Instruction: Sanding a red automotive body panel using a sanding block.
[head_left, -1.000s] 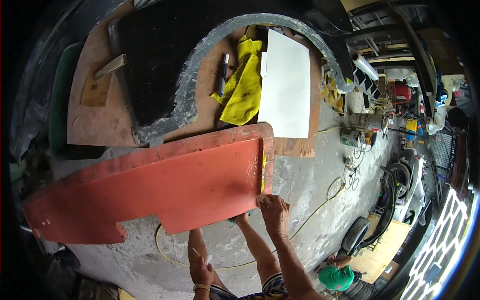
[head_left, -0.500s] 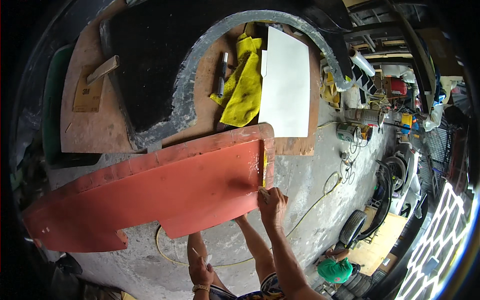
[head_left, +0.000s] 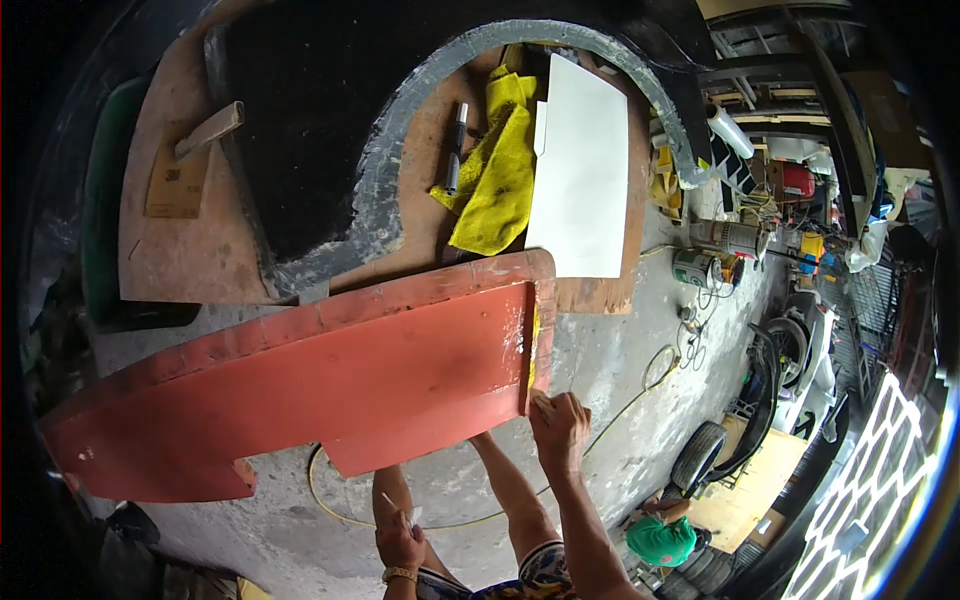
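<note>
Touching the right near corner of a red panel (head_left: 400, 350), a person's right hand (head_left: 560, 430) had its fingers bunched together at the edge; whether they pinched anything small could not be told. The left hand (head_left: 402, 545), lower and farther left, was closed around a thin pale stick (head_left: 388, 498), with a small white piece (head_left: 417, 516) showing at its right side and a wristwatch (head_left: 400, 574) at its wrist. The panel stretched from the far left to just beside the right hand, above a grey concrete floor (head_left: 600, 370), its near edge notched and a yellow strip (head_left: 535, 340) running along its right end. Beyond it, on a brown board (head_left: 240, 240), lay a black panel (head_left: 290, 130) with a grey arched rim (head_left: 385, 150). Inside the arch, a dark marker-shaped tube (head_left: 456, 150) lay against a crumpled yellow cloth (head_left: 500, 200), left of a white sheet (head_left: 580, 180). On the board's left side, a wooden stick (head_left: 220, 122) overlapped a tan sheet (head_left: 170, 195), near a green bin (head_left: 105, 180). At right, a yellow hose (head_left: 625, 410) curved over the floor, and a co-worker in a green shirt (head_left: 662, 542) was beside a pale wooden board (head_left: 760, 480), near a tyre (head_left: 697, 455).
</note>
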